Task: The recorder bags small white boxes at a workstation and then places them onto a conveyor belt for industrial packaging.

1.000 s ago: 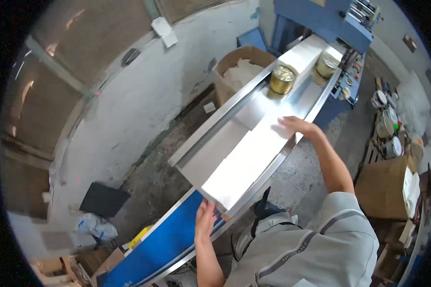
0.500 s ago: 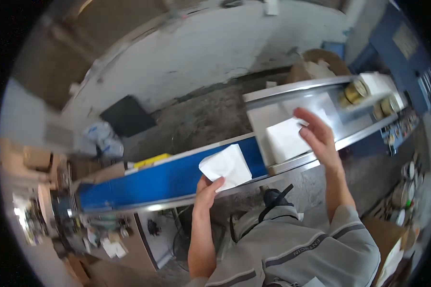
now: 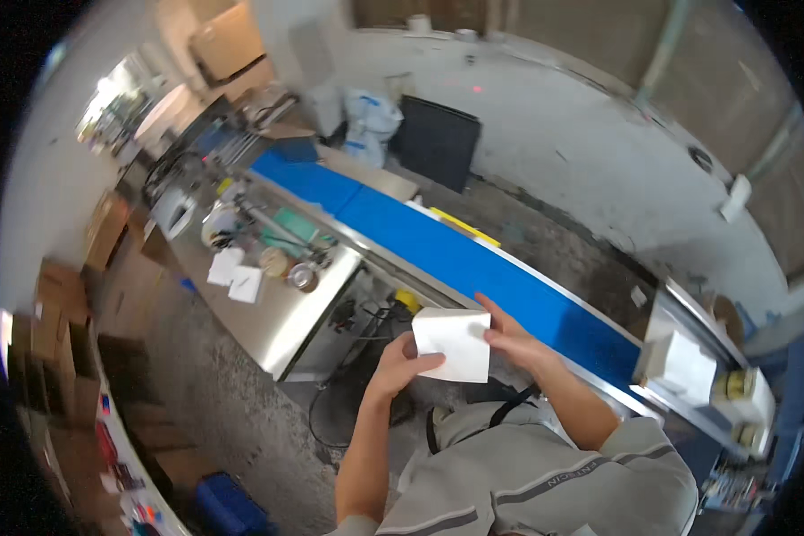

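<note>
Just in front of the person's grey shirt (image 3: 554,473), a white paper pad (image 3: 453,346) is held up, close to the near side of a long blue belt (image 3: 500,268). The left hand (image 3: 398,366) is closed on the pad's left side. Its thumb lies flat on the front, and its other fingers curl at the edge and go out of sight behind. The right hand (image 3: 520,348) is partly open. Its thumb touches the pad's right edge, and its first finger points up and out, with a gap between them. I can't tell what its other fingers do, as they are hidden.

The left arm comes almost straight up from the bottom, leaning a little right. The right arm slants up and left, so the two hands face each other across the pad. Off to the right, more white paper (image 3: 688,371) sits in a metal tray (image 3: 679,308), near a gold can (image 3: 737,384).
</note>
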The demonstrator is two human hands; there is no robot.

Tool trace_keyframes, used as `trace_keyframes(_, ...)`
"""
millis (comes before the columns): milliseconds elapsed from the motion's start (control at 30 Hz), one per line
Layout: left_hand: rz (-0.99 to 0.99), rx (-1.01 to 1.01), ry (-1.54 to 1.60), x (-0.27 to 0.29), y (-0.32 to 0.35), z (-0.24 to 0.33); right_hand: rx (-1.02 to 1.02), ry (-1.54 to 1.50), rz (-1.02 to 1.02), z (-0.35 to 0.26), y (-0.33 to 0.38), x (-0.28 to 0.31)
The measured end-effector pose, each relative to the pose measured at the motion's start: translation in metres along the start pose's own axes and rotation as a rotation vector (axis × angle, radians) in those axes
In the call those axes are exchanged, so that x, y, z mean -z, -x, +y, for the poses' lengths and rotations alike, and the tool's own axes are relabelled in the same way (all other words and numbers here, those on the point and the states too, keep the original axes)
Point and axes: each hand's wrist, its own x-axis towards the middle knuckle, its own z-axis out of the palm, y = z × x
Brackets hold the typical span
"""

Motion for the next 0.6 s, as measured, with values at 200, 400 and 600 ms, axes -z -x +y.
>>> trace_keyframes(200,0.351,0.081,-0.084,0.081,0.011,0.021,-0.157,0.023,0.018,-0.004,-0.111,-0.061)
trace_keyframes(400,0.708,-0.028,0.087,0.187,0.000,-0.025,-0.055,-0.270,0.163,-0.001,-0.331,-0.047)
trace_keyframes(600,0.835,0.263,-0.401,0.210,-0.005,-0.120,0.009,-0.398,0.232,0.003,-0.640,-0.075)
